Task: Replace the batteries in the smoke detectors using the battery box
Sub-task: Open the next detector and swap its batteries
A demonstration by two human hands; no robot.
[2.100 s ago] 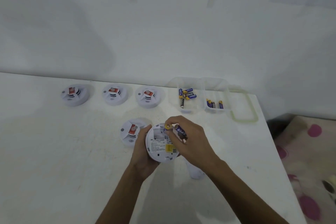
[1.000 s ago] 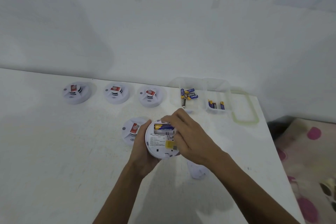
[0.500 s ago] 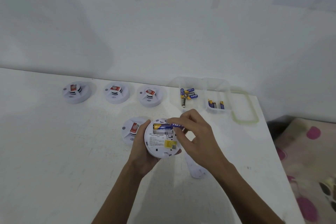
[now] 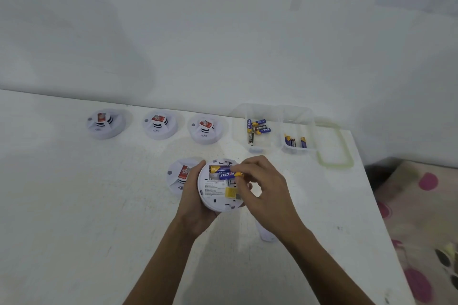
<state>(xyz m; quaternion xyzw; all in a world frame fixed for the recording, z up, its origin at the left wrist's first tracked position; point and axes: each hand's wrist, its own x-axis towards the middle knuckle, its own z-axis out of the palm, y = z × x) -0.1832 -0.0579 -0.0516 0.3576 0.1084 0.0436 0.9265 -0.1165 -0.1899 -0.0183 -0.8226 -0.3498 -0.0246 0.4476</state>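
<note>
The smoke detector (image 4: 216,193) is held back-up over the near middle of the table (image 4: 74,205), gripped by the left hand (image 4: 195,208), whose fingers are mostly hidden beneath it. One battery (image 4: 216,169) lies in the open compartment. The right hand (image 4: 265,190) pinches a second battery (image 4: 228,175) just nearer; whether it is seated is unclear. Half a second ago the two were not distinguishable. The battery box (image 4: 278,116) stands far right.

Bare worktop (image 4: 74,218) spreads across the lower left of the frame, where we could pass freely. A row of three detectors (image 4: 159,124) and the battery box (image 4: 276,129) bar the upper middle. At centre, a fourth detector (image 4: 179,176) crowds our left hand (image 4: 195,208) and its gripped detector (image 4: 218,195). A small white piece (image 4: 265,234) lies beneath our right forearm.
</note>
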